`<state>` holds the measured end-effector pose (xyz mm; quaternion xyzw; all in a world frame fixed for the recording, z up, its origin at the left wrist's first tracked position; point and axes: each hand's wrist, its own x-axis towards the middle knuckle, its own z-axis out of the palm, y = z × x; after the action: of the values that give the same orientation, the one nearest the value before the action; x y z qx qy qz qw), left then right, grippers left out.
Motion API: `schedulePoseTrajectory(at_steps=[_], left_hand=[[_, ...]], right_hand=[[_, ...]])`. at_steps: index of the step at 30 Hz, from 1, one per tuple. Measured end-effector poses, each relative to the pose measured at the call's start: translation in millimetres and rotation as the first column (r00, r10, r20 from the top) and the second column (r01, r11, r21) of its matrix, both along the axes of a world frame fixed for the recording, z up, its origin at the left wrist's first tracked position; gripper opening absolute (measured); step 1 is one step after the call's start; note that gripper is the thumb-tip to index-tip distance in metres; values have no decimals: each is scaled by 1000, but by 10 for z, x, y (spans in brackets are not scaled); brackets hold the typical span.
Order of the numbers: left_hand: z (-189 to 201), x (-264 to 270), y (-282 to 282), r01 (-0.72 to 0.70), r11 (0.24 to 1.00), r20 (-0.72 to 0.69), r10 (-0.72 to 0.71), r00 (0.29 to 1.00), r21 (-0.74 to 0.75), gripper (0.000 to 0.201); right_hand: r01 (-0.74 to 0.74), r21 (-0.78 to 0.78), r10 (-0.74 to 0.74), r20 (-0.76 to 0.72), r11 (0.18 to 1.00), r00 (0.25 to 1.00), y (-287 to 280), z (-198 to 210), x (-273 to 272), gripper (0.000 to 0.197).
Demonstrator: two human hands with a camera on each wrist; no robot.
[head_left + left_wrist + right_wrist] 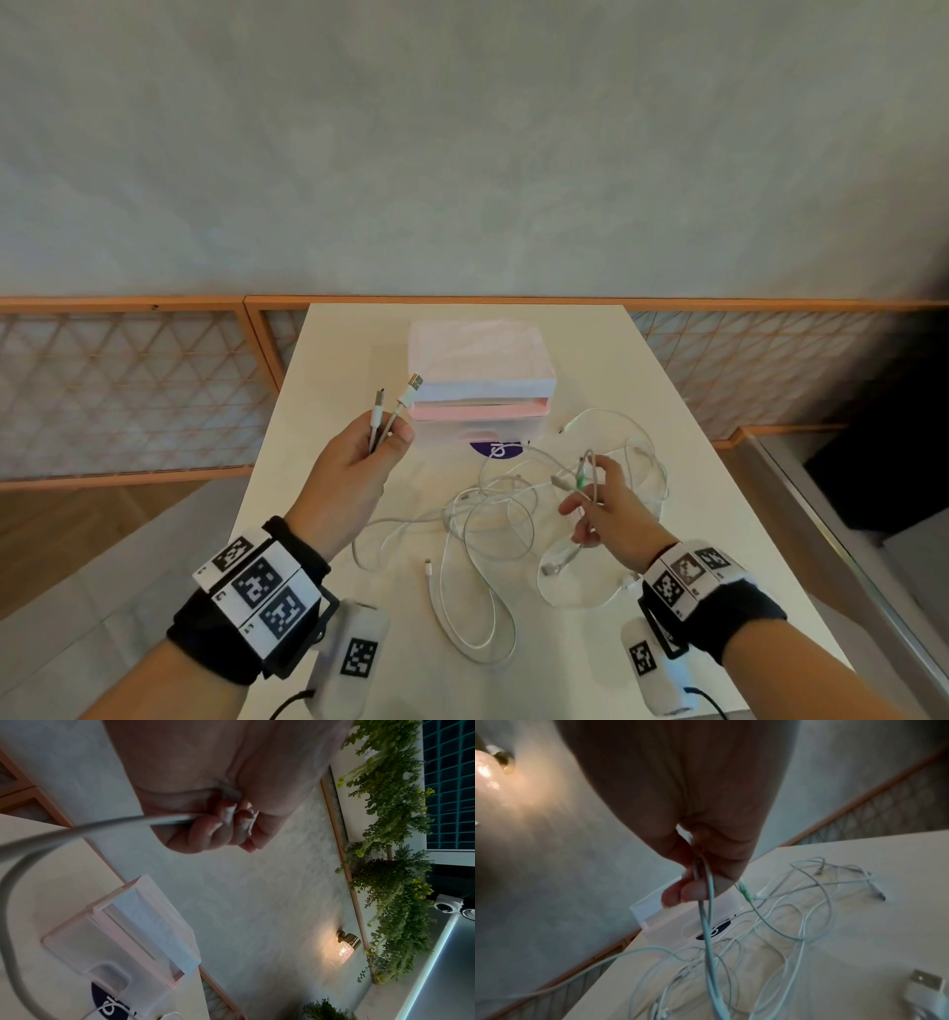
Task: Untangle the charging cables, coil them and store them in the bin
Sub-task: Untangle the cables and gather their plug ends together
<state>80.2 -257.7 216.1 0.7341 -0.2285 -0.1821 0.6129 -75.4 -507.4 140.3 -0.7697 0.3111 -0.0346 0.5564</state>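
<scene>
Pinching two connector ends upright, a USB-A plug and a smaller one, the left hand keeps its grip closed round both leads. The right hand pinches a doubled strand with a green-collared plug, lifted from the tangle of white charging cables spread on the counter. The risk, as I judge it, is pulling the hands apart while loops cross: a knot would cinch, or a plug would snag and drag the heap off the edge. The translucent bin stands beyond, holding no cable. Its purple label is partly hidden by a cable, unreadable.
</scene>
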Motion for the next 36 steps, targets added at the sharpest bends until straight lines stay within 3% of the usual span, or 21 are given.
schedulePoseTrajectory(at_steps=[3,6,14,21,24,27,31,36], left_hand=[[9,19,-8,-1,1000,-6,1,1000,-8,16],[13,20,-20,0,1000,-11,-1,1000,-15,19],[23,20,-20,10,1000,-38,-10,999,-16,17],[24,56,-10,15,1000,-35,-15,999,1,19],[25,67,-16,17,1000,-39,-17,999,-1,17],[24,58,-38,18,1000,-43,-18,999,-1,17],[22,52,-78,16,1000,-70,-17,997,-22,28],[107,-23,-164,34,989,-225,-67,972,-145,29]], right_hand=[[-67,-159,69,4,985,998,-11,40,-37,66],[-65,-261,70,10,963,998,-50,35,-30,54],[-191,-376,124,-195,907,973,-126,-7,-27,30],[-162,-473,64,-217,866,974,-114,45,17,29],[-117,-431,37,-190,895,981,-71,161,18,16],[-33,-415,39,5,909,999,-9,307,61,5],[-19,-90,37,207,996,978,129,625,84,18],[-87,177,26,319,980,947,308,952,179,24]])
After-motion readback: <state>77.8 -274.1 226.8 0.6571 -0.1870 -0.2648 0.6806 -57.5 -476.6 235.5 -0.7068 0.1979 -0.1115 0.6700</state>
